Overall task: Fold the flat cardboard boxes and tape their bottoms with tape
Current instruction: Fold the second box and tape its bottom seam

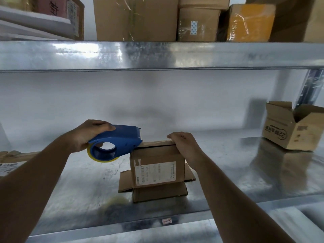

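Note:
A small cardboard box (156, 171) with a white label stands upside down on the metal shelf (228, 172), its lower flaps splayed out on the shelf. My left hand (87, 134) grips a blue tape dispenser (115, 141) with a yellowish tape roll. The dispenser's front end meets the box's upper left edge. My right hand (185, 146) rests on the top right of the box, fingers curled over its far edge, holding the closed flaps down.
An open-topped printed box (291, 130) stands at the right of the shelf beside a metal upright (310, 88). Flat cardboard (14, 156) lies at the left edge. Several stacked boxes (136, 18) fill the shelf above.

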A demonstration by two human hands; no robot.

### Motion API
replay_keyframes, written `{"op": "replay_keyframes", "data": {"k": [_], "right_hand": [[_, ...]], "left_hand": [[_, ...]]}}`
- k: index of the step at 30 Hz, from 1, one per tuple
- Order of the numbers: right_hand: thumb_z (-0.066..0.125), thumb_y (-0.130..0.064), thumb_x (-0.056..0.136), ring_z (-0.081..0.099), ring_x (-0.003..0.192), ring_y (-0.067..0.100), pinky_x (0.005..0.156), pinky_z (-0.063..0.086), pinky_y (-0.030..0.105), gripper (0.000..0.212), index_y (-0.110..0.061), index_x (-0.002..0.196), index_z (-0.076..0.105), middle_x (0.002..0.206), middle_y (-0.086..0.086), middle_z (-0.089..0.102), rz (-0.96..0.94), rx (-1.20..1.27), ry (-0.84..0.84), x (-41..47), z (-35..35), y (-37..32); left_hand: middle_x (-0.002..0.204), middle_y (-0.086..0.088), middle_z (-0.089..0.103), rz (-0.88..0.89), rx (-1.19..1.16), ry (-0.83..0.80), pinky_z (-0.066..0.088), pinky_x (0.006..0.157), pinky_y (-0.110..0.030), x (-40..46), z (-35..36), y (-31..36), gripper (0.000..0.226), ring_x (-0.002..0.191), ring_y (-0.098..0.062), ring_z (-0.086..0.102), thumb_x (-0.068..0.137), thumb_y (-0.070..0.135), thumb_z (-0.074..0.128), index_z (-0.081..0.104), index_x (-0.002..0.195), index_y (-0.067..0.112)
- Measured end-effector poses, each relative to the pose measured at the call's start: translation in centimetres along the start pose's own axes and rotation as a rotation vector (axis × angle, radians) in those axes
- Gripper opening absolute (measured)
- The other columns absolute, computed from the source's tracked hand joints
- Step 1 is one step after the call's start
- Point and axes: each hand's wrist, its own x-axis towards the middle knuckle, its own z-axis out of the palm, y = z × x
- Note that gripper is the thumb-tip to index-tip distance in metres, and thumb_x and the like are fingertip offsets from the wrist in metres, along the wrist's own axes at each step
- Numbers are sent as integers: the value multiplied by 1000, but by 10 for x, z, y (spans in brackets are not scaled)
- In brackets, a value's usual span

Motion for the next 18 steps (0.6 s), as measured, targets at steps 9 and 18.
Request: {"op": "replay_keyframes", "data": {"k": [9,18], "right_hand": [[46,-9,95,66,102,26,95,57,41,27,-2,90,72,116,18,72,162,574,93,12,-13,18],[47,-3,90,69,94,25,80,54,37,13,-2,81,57,105,15,77,294,810,95,19,-17,29]], "left_hand": [[91,-12,76,6,15,-21,54,71,-38,5,-5,-2,46,81,-27,71,59,38,86,79,96,11],[82,-6,75,-1,22,-5,51,67,-35,8,2,-5,14,81,-27,65,94,17,71,76,101,6]]}}
